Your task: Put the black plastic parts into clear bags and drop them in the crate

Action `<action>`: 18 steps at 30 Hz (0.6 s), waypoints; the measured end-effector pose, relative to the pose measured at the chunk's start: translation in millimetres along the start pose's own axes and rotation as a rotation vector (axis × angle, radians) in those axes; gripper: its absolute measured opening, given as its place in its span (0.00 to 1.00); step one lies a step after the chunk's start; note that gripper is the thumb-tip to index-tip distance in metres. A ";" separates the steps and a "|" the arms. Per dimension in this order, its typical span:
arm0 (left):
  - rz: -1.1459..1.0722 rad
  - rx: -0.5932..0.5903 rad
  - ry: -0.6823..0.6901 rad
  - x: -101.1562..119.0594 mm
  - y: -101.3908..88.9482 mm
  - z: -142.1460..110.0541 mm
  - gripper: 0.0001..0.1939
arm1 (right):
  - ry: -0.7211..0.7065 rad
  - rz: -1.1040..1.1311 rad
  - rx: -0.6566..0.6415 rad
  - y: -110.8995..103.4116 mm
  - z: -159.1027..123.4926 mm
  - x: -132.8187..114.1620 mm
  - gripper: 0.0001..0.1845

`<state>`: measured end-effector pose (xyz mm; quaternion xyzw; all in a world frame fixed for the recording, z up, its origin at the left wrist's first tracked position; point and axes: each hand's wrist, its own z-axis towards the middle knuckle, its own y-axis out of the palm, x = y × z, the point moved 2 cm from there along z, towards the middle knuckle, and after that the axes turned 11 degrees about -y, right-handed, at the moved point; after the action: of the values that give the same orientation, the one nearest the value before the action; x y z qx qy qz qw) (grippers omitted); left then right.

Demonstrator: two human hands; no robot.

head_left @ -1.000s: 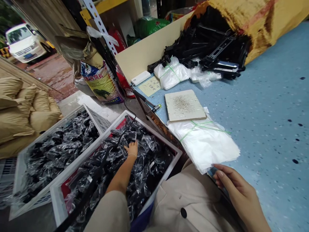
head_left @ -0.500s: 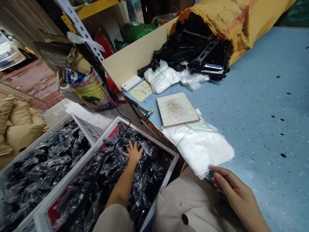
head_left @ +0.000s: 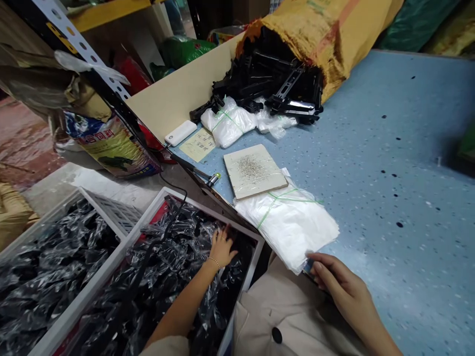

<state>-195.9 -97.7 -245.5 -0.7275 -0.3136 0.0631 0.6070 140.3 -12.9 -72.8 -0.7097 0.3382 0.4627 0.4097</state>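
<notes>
My left hand (head_left: 222,247) is down in a white plastic crate (head_left: 256,257), its fingers apart on black parts in clear plastic bags (head_left: 178,247). It appears to hold nothing. At the near edge of the blue table, my right hand (head_left: 341,282) has thumb and forefinger close together beside the corner of a stack of white plastic bags (head_left: 297,227). What lies between those fingers is hard to make out. Green string crosses the stack, and a flat pale board (head_left: 252,173) with a worn, speckled middle rests on its far end.
A yellow woven sack (head_left: 319,29) spills black plastic parts (head_left: 267,84) onto the blue table (head_left: 356,163). Near them are a tied clear bag bundle (head_left: 230,121), a white power bank (head_left: 180,133) and a handwritten note (head_left: 197,144). A second filled crate (head_left: 107,212) stands left.
My left hand has shifted within the crate toward its table-side edge, and its fingers now point further right. My right hand stays by the bag stack's corner. The view has turned to the right.
</notes>
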 end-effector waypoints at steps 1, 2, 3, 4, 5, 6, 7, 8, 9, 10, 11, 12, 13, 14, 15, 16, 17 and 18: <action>0.012 -0.017 0.077 5.7 6.1 -6.7 0.26 | 0.001 -0.001 0.001 -0.2 -0.4 -0.4 0.28; 0.021 -0.014 0.090 10.1 12.0 -11.4 0.23 | 0.001 -0.002 0.003 -0.2 -0.6 -1.0 0.28; 0.023 0.004 0.047 13.8 17.8 -13.7 0.22 | -0.002 -0.002 0.002 0.0 -0.7 -1.9 0.28; 0.021 0.026 -0.010 18.2 23.9 -14.0 0.21 | -0.007 -0.005 0.004 0.4 -0.7 -3.0 0.27; 0.019 0.043 -0.064 23.7 30.5 -12.5 0.20 | -0.013 -0.006 0.003 0.8 -0.5 -4.0 0.27; 0.017 0.058 -0.112 30.4 37.4 -9.8 0.20 | -0.017 -0.007 0.003 1.3 -0.1 -4.9 0.27; 0.016 0.070 -0.159 37.9 44.3 -6.5 0.20 | -0.020 -0.007 0.004 1.6 0.2 -5.4 0.26; 0.014 0.079 -0.199 45.4 50.6 -3.3 0.20 | -0.022 -0.007 0.004 1.8 0.5 -5.6 0.26; 0.012 0.085 -0.230 52.6 55.8 -0.5 0.20 | -0.022 -0.008 0.000 1.8 0.8 -5.5 0.26; 0.009 0.087 -0.247 58.8 59.0 1.5 0.20 | -0.020 -0.009 -0.006 1.7 0.8 -5.0 0.26; 0.006 0.085 -0.253 63.4 60.0 2.7 0.20 | -0.018 -0.010 -0.012 1.5 0.8 -4.4 0.26; 0.002 0.081 -0.247 66.3 58.4 3.1 0.20 | -0.016 -0.010 -0.016 1.1 0.6 -3.8 0.26; -0.002 0.073 -0.231 67.0 54.1 2.9 0.20 | -0.015 -0.011 -0.018 0.6 0.3 -3.4 0.26; -0.005 0.063 -0.210 65.6 47.3 2.2 0.20 | -0.013 -0.011 -0.017 0.1 -0.1 -3.2 0.26; -0.007 0.056 -0.191 61.8 38.3 1.3 0.21 | -0.013 -0.012 -0.014 -0.4 -0.5 -3.3 0.26; -0.009 0.052 -0.176 55.6 27.8 0.0 0.21 | -0.014 -0.011 -0.014 -0.7 -1.0 -3.8 0.26; -0.009 0.055 -0.168 47.4 16.6 -1.4 0.21 | -0.016 -0.009 -0.014 -0.8 -1.4 -4.6 0.26; -0.004 0.075 -0.186 37.0 5.3 -3.1 0.21 | -0.017 -0.004 -0.015 -0.5 -1.7 -5.5 0.25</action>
<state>-163.0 -80.9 -238.9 -0.6946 -0.3677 0.1409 0.6021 139.5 -13.6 -67.0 -0.7095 0.3297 0.4703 0.4084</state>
